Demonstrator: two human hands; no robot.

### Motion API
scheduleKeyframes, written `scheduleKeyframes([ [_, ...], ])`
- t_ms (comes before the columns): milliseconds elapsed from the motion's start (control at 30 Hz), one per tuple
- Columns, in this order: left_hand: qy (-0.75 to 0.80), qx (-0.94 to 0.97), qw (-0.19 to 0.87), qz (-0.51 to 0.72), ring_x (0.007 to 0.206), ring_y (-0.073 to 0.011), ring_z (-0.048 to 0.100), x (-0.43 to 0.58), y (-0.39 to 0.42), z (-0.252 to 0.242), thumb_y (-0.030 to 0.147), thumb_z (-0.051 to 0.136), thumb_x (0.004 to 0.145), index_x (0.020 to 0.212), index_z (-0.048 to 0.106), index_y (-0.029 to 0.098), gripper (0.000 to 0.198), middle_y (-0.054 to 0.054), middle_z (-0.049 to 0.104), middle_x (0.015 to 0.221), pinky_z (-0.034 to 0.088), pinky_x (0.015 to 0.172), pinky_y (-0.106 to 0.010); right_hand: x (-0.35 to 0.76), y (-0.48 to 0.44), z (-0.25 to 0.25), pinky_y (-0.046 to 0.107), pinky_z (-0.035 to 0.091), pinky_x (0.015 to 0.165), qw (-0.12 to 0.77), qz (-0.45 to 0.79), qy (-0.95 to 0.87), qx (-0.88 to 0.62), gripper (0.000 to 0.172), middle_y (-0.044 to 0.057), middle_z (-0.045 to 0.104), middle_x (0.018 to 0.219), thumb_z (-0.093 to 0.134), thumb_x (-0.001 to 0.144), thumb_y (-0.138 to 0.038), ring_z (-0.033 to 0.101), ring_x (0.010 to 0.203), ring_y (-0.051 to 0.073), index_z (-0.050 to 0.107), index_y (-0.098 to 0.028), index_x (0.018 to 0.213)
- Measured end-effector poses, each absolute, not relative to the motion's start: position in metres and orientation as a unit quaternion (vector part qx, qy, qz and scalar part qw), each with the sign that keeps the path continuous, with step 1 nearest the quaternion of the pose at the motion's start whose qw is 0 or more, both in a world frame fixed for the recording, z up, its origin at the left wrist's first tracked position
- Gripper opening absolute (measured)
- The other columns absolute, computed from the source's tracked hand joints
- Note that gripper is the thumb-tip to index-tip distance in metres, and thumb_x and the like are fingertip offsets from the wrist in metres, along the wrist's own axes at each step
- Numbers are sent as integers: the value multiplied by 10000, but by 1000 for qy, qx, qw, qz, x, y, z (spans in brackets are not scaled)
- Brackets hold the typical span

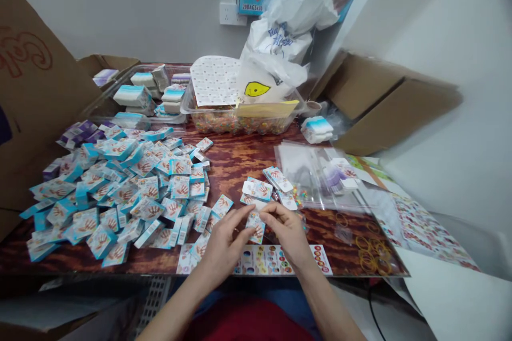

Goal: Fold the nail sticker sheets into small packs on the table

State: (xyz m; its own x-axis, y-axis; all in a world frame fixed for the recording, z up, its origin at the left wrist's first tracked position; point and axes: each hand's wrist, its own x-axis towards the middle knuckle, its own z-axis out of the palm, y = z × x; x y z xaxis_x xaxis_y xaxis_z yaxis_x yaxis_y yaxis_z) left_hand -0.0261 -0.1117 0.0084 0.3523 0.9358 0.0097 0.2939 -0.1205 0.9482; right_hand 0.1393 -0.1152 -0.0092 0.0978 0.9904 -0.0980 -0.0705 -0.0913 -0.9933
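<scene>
Fingertips of both hands are closed on a small printed card, pinching it from either side, no release. Card sits between the hands, just in from the front edge of the wood-grain worktop, long axis roughly upright in view, tilted top-left to bottom-right, lower end toward the person. Left hand and right hand look about equally near it; can't tell which carries the load. Under the hands: a sticker sheet along the front edge. Just past the fingertips: a loose group of similar cards, tiny coloured beads beside them. Further right, clear plastic bags lie flat, amber rubber bands toward the front right corner. Left half of the worktop carries a big heap of blue-and-white hand-print packs. Back edge: clear tub of small colourful pieces, white plastic bags piled behind it. Room: cardboard box flaps at right, wall socket on the back wall.
</scene>
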Motion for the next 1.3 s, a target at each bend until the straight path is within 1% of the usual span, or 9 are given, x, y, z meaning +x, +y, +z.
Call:
scheduleKeyframes([
  [133,434,608,582,323,705,-128,517,-31,-107,8,243,636,836,1153,634,212,318,15,563,784,454,639,-232,137,-118,-10,227,417,619,546,504,-403,-534,231,-14,581,714,749,723,-366,518,673,134,612,-191,785],
  [200,433,586,602,327,650,-112,464,-31,-106,5,215,653,804,1113,637,194,310,40,493,711,413,582,-212,134,-122,-11,230,420,616,541,496,-406,-544,225,-8,583,716,722,753,-386,521,677,139,617,-190,787],
  [367,445,587,599,314,632,-101,434,-32,-109,1,178,660,775,1067,648,177,292,54,472,670,378,592,-212,134,-132,-11,234,404,590,479,501,-471,-546,229,8,588,717,617,852,-389,518,670,143,646,-179,767],
  [533,455,581,591,326,644,-103,448,-30,-109,0,188,659,778,1074,647,193,296,49,491,694,382,602,-214,130,-135,-11,240,456,686,554,447,-414,-567,183,-2,619,797,684,798,-342,583,758,154,607,-206,894],
  [733,453,585,590,323,646,-109,463,-31,-109,2,184,668,766,1060,657,202,295,45,515,692,389,596,-213,134,-132,-9,216,404,543,505,481,-454,-555,201,-25,547,638,657,823,-357,491,575,113,602,-189,726],
  [800,454,588,590,316,643,-111,465,-31,-109,3,186,662,774,1060,654,205,287,44,514,695,395,597,-215,137,-130,-6,222,437,587,513,497,-446,-539,166,-19,597,692,677,804,-351,545,627,126,636,-199,857],
  [900,456,585,587,325,661,-116,497,-31,-110,3,183,657,779,1069,613,214,294,44,527,727,414,610,-219,138,-126,0,268,486,727,514,511,-447,-524,289,14,680,863,670,809,-357,627,799,169,644,-224,1064],
  [1033,454,567,594,347,707,-126,550,-31,-112,1,164,661,772,1058,506,228,332,46,551,777,438,641,-229,139,-125,5,297,471,785,454,511,-509,-523,207,41,687,867,613,865,-375,620,846,191,709,-192,852],
  [1300,456,586,589,320,738,-138,567,-35,-119,2,174,641,797,1119,494,239,360,37,572,801,436,665,-241,131,-123,-6,219,351,526,494,522,-407,-564,269,-35,526,591,741,721,-401,451,557,102,615,-167,683],
])
